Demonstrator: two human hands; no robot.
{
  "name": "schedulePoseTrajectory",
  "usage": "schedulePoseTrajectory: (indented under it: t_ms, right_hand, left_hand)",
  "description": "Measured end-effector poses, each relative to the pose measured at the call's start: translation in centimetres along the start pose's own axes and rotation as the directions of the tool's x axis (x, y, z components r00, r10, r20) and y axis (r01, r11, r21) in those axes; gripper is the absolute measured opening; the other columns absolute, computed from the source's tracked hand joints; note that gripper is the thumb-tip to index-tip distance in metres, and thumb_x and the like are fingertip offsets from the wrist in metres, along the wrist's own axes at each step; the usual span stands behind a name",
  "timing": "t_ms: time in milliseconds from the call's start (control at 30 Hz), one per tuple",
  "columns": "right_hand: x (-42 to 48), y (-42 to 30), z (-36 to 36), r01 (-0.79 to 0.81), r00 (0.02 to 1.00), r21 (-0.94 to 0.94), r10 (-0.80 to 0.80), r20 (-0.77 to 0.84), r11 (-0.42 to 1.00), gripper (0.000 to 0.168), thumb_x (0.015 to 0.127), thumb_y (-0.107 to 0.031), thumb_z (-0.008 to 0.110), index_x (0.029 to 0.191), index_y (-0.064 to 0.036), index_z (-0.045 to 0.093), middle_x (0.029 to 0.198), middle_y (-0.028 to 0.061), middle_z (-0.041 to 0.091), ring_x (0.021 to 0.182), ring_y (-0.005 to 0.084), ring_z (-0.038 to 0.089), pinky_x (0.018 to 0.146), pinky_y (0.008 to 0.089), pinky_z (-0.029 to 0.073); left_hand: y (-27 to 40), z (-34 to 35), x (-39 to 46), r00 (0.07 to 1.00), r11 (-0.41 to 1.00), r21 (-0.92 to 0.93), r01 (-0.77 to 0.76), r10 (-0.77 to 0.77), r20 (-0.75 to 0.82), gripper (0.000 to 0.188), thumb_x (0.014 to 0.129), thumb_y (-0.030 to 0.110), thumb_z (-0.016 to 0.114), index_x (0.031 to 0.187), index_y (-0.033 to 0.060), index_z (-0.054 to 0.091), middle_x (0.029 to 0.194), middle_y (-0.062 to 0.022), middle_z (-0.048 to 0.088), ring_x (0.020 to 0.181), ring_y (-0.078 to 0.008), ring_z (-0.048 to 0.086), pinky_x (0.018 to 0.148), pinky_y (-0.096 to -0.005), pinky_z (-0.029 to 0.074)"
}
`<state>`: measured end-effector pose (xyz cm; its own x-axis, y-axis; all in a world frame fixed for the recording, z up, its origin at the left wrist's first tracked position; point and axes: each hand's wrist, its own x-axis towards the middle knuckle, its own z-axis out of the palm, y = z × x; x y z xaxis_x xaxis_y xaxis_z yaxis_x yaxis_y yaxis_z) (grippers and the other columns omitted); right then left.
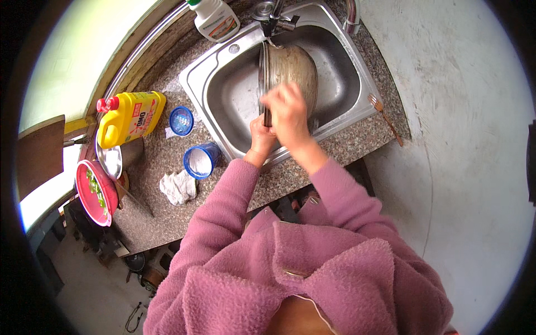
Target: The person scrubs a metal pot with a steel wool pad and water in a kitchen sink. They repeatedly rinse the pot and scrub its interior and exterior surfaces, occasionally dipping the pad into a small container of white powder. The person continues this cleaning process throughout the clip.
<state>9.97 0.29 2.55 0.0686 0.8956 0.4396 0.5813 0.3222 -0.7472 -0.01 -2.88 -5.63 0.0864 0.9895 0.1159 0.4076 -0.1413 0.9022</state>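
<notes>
A stained metal pot (293, 69) stands tipped on its side in the stainless steel sink (228, 104), its rim turned to the left. My left hand (262, 136) grips the near part of that rim. Over the near side of the pot is my right hand (287, 111), blurred and with bent fingers. Whether it holds anything cannot be made out. Thin water from the black tap (272, 25) appears to meet the top of the pot.
Left of the sink stand an open blue tub (200, 162) of white powder, its lid (181, 121), a crumpled white cloth (179, 187) and a yellow OMO jug (133, 117). A pink bowl (96, 192) holds chopped greens. A fork (385, 119) overhangs the counter's right edge.
</notes>
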Motion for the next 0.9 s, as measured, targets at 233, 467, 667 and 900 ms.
schedulePoseTrajectory:
  t_ms: [233,467,667,900]
  right_hand:
    - [4.8,3.2,1.1,0.034,0.999,-0.07,-0.037,-0.034,0.997,0.009,0.071,-0.007,0.057,0.068,-0.007,0.065,0.07,0.0082,0.054,0.076,0.0256,0.051,0.066,0.0371,0.043]
    - [6.6,4.9,1.6,0.007,0.999,-0.097,-0.004,0.034,0.995,0.006,0.071,-0.01,0.06,0.069,-0.008,0.065,0.071,0.0079,0.055,0.073,0.0266,0.052,0.066,0.0379,0.043]
    - [3.9,2.9,1.0,0.063,0.997,-0.115,-0.068,-0.046,0.991,0.006,0.072,-0.007,0.058,0.072,-0.008,0.065,0.072,0.0068,0.056,0.071,0.0267,0.051,0.065,0.037,0.043]
    - [-1.4,-0.6,-4.1,-0.438,0.894,0.402,0.438,0.098,0.804,0.011,0.071,0.001,0.063,0.08,-0.004,0.065,0.08,0.0028,0.062,0.074,0.0133,0.057,0.068,0.0252,0.047]
  left_hand:
    - [0.2,0.0,0.0,0.995,0.996,0.008,0.091,-0.091,0.027,0.03,0.072,0.029,0.069,0.068,0.0016,0.057,0.057,-0.0102,0.054,0.051,-0.0205,0.054,0.05,-0.0318,0.043]
    - [1.4,-0.4,-0.1,0.983,0.984,-0.028,0.179,-0.177,0.058,0.026,0.072,0.026,0.069,0.074,0.0013,0.062,0.062,-0.011,0.06,0.055,-0.017,0.058,0.053,-0.0302,0.046]
    - [0.3,-0.7,-0.1,0.985,0.987,0.044,0.154,-0.157,0.066,0.03,0.072,0.03,0.069,0.073,0.0011,0.061,0.06,-0.0114,0.059,0.055,-0.0174,0.058,0.054,-0.0305,0.046]
    - [2.5,-0.5,0.1,0.963,0.966,-0.034,0.257,-0.253,0.098,0.025,0.073,0.026,0.068,0.076,0.0025,0.06,0.065,-0.0135,0.06,0.058,-0.0186,0.058,0.057,-0.0306,0.045]
